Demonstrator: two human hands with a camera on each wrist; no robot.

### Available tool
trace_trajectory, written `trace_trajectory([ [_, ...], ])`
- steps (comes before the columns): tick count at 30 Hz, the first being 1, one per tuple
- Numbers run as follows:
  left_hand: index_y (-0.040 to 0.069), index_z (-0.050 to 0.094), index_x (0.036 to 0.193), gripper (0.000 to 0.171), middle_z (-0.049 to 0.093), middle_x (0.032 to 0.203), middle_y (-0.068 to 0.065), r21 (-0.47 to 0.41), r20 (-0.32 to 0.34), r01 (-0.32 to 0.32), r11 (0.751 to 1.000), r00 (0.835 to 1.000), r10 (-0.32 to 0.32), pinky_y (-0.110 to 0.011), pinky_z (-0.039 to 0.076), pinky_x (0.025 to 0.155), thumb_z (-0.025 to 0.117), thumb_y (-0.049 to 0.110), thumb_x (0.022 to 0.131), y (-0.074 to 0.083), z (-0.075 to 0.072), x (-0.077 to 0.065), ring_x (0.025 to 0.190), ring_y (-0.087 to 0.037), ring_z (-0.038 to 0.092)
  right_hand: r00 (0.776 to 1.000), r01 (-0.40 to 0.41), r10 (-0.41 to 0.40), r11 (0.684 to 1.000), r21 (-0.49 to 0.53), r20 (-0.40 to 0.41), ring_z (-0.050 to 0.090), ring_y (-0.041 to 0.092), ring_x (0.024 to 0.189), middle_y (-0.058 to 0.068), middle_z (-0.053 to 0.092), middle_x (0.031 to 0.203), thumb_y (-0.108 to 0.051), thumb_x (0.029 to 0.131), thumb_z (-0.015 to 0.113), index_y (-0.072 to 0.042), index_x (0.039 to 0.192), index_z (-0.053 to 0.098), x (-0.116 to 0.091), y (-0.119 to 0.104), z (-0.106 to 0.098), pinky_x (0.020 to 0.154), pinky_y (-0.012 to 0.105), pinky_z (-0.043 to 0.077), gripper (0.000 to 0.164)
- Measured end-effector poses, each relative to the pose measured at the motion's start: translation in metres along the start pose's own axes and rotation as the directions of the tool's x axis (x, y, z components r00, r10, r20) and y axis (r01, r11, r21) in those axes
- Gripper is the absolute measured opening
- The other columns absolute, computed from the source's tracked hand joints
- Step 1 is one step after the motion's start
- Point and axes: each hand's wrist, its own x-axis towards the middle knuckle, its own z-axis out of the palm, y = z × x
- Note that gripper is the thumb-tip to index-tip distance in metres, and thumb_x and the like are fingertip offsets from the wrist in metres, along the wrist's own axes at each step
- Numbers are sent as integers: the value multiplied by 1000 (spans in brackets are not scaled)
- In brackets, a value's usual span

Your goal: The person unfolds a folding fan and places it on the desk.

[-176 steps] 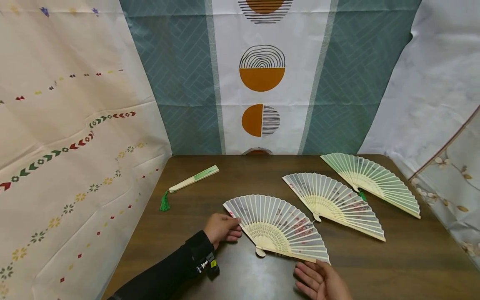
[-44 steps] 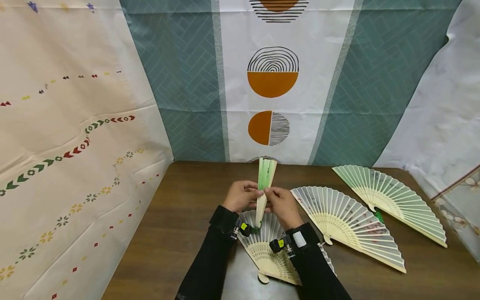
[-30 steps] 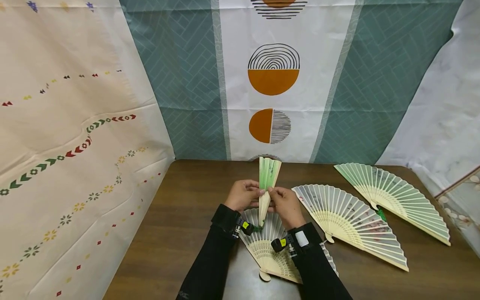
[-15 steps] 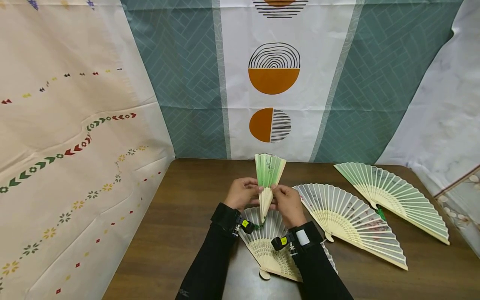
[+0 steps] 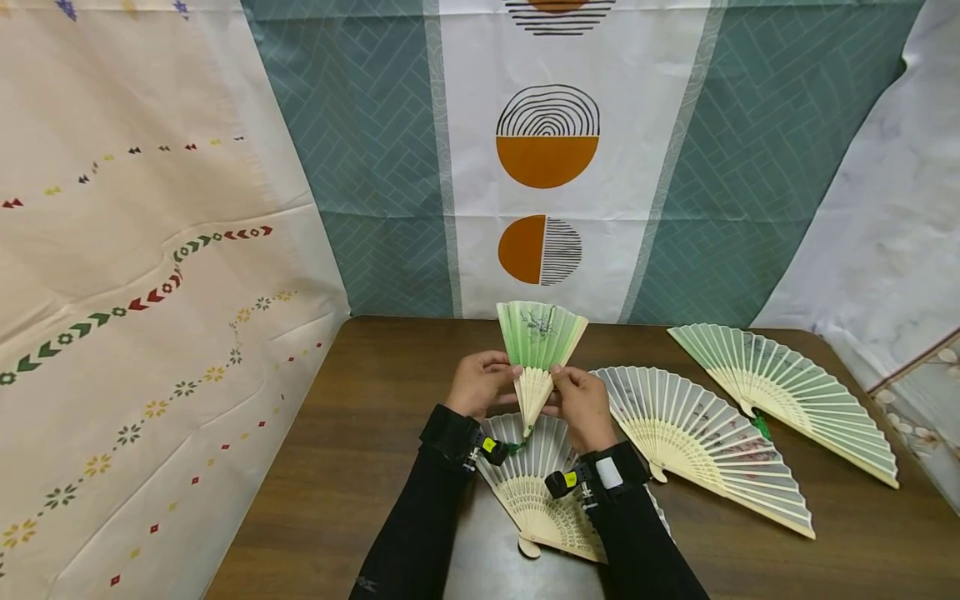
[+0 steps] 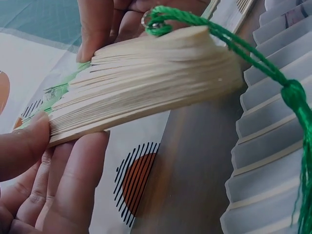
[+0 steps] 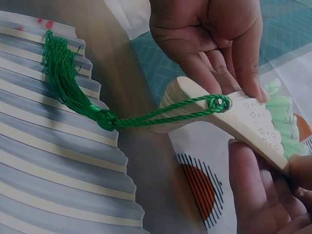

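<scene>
Both hands hold a partly spread green folding fan point(image 5: 540, 333) above the table, its ribs converging downward. My left hand point(image 5: 480, 387) pinches the left outer rib between thumb and fingers. On the other outer rib, my right hand point(image 5: 587, 410) has the same kind of pinch. A green tassel point(image 7: 63, 73) hangs from the fan's pivot in the right wrist view. Beneath the hands a spread grey-white folding fan point(image 5: 528, 487) lies on the table, partly covered by the right forearm.
To the right lies another spread grey-white fan point(image 5: 697, 433). Behind it, near the back right corner, is a spread pale green fan point(image 5: 787, 392) with a green tassel point(image 5: 761, 425). The brown wooden table point(image 5: 337, 467) meets hanging cloths point(image 5: 375, 167) at the back and sides.
The green fan lay folded at the table's back left; it was picked up with both hands and held over the nearest fan. Its ribs have since spread steadily as the hands moved slightly apart.
</scene>
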Motion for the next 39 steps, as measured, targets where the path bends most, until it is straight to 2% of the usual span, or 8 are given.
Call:
trace_trajectory([
  [8, -9, 73, 126, 20, 73, 96, -3, -52, -31, -11, 999, 999, 9, -33, 74, 70, 74, -2, 108, -1, -1, 0, 85, -13, 74, 1000, -3, 3, 999, 34, 2, 80, 7, 74, 5, 77, 94, -18, 123, 52, 18, 135, 65, -1, -1, -3, 67, 26, 72, 40],
  [15, -8, 72, 126, 18, 71, 95, -2, -108, -62, -22, 994, 998, 15, -36, 75, 74, 74, -2, 109, 0, -2, 0, 85, -14, 73, 1000, 9, -8, 999, 51, -18, 82, 8, 76, 5, 78, 94, -21, 124, 51, 17, 137, 65, -1, -3, -6, 70, 28, 73, 43],
  [20, -5, 70, 120, 12, 70, 95, -1, -157, -96, -32, 987, 995, 17, -32, 74, 70, 73, -2, 109, 0, -1, 2, 90, -13, 71, 999, 27, -24, 998, 49, -48, 82, 5, 81, 1, 78, 97, -23, 124, 51, 14, 139, 66, -2, -4, -6, 74, 26, 73, 43],
  [27, -6, 72, 116, 10, 71, 90, 3, -179, -110, -58, 982, 993, 39, -30, 72, 67, 75, 0, 109, -2, -1, 3, 88, -12, 70, 997, 46, -42, 997, 61, -67, 82, 6, 82, 2, 76, 98, -22, 124, 50, 14, 132, 67, -3, -4, -5, 74, 27, 73, 41],
  [31, -1, 72, 108, 3, 69, 89, 2, -209, -123, -62, 976, 992, 36, -29, 72, 65, 75, -1, 108, -3, 1, 4, 88, -12, 70, 996, 42, -35, 996, 79, -84, 80, 6, 80, 4, 73, 101, -23, 124, 51, 14, 133, 66, -3, -4, -5, 74, 25, 73, 41],
  [34, 5, 71, 101, 11, 67, 88, 2, -239, -133, -67, 969, 990, 35, -27, 71, 64, 74, -2, 108, -1, 1, 3, 88, -13, 71, 994, 39, -30, 995, 95, -102, 79, 5, 78, 3, 73, 101, -24, 124, 52, 14, 136, 66, -3, -4, -6, 73, 24, 72, 42],
  [39, -3, 71, 111, 2, 64, 88, 2, -277, -139, -79, 958, 989, 41, -25, 71, 65, 71, -4, 109, 0, 1, 2, 88, -12, 71, 990, 53, -36, 991, 121, -134, 81, 4, 78, 2, 75, 101, -24, 124, 52, 14, 136, 65, -1, -5, -7, 72, 24, 72, 42],
])
